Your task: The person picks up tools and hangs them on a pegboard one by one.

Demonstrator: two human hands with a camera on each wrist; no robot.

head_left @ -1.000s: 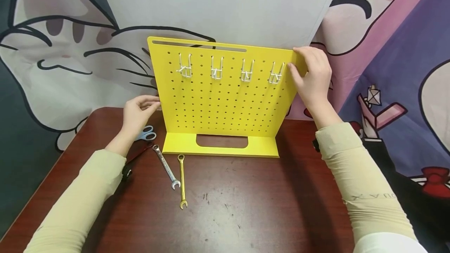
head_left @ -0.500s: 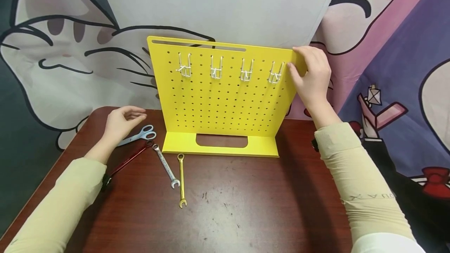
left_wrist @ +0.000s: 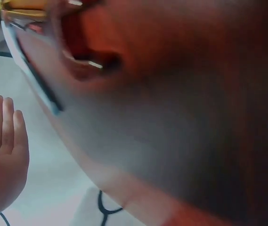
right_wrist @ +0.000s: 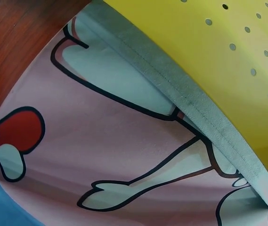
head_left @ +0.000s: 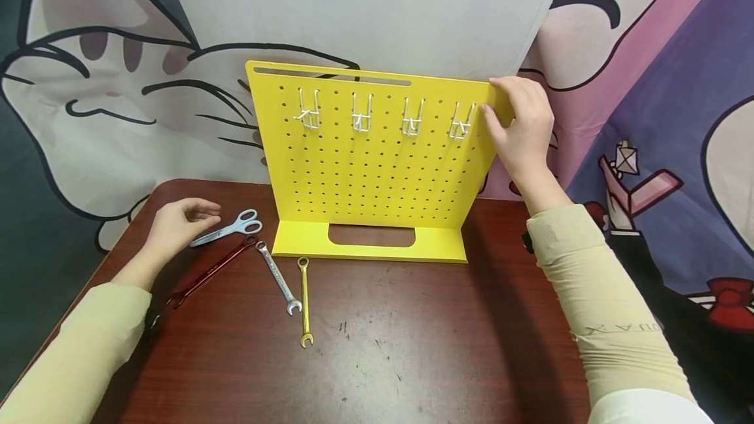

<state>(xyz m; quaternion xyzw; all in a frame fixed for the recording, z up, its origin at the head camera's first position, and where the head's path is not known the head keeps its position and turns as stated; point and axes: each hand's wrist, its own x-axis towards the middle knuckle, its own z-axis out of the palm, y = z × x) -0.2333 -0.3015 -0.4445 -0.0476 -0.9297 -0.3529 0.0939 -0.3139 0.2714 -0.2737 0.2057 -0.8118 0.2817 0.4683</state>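
Observation:
A yellow pegboard point(head_left: 377, 156) stands upright on its base at the back of the table, with several white wire hooks point(head_left: 360, 122) along its upper part. My right hand point(head_left: 524, 126) grips the board's upper right edge, thumb on the front face. Left of the board, my left hand point(head_left: 177, 226) hovers over the table, holding nothing; its fingers look straight in the left wrist view. Closest to its fingertips lie light-blue scissors point(head_left: 232, 228). Below them is a red wrench point(head_left: 213, 270), followed to the right by a silver wrench point(head_left: 279, 280) and a gold wrench point(head_left: 305, 306).
The dark reddish-brown table point(head_left: 400, 345) extends in front of the board and to both sides. Behind it hangs a cartoon-printed cloth point(head_left: 118, 110), and a plain white panel point(head_left: 377, 12) rises behind the board.
My left hand has come away from the board's left edge and moved left and down, uncovering the scissors and the red wrench. The right hand keeps its grip; the board stays put.

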